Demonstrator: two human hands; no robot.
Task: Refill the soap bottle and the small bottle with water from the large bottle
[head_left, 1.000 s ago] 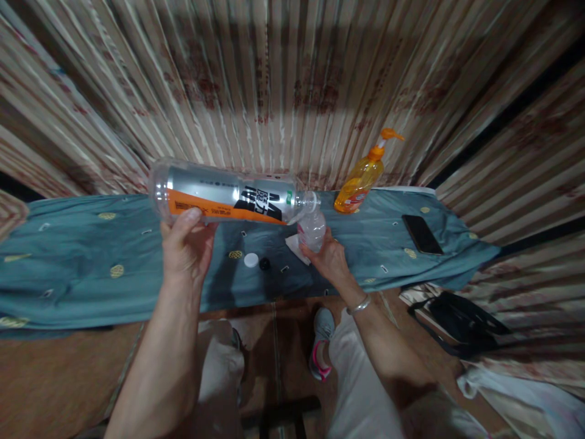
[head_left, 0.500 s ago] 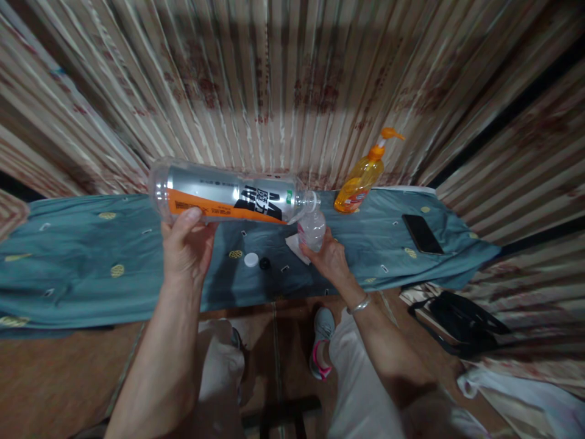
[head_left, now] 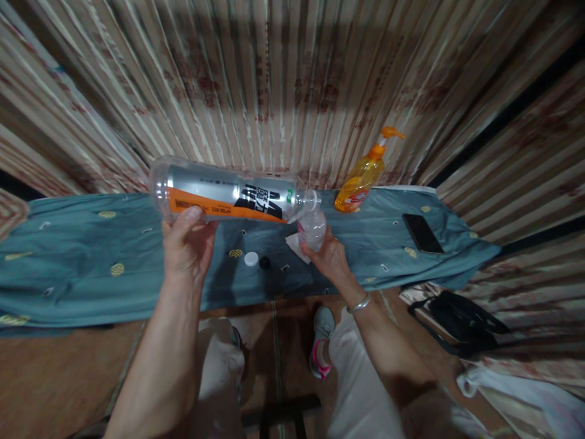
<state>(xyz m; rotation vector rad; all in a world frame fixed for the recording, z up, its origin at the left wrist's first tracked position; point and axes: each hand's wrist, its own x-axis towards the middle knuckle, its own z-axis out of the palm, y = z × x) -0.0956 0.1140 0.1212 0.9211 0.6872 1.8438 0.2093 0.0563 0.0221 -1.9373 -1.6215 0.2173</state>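
My left hand is wrapped under a large plastic bottle with a silver and orange label, held nearly level with its neck pointing right. In my right hand is a small clear plastic bottle, fairly upright. The two bottle mouths meet or overlap; whether liquid passes between them cannot be made out. Beneath the small bottle lies a white tissue or cloth. A white cap and a smaller black cap rest on the cloth-covered table between my hands.
An orange pump bottle stands at the back, right of the small bottle. A black phone lies farther right on the blue-green tablecloth. Pleated curtains rise behind the table. A black bag is at the lower right.
Almost nothing differs. The large bottle has turned very slightly in my left hand, and both hands keep their places.
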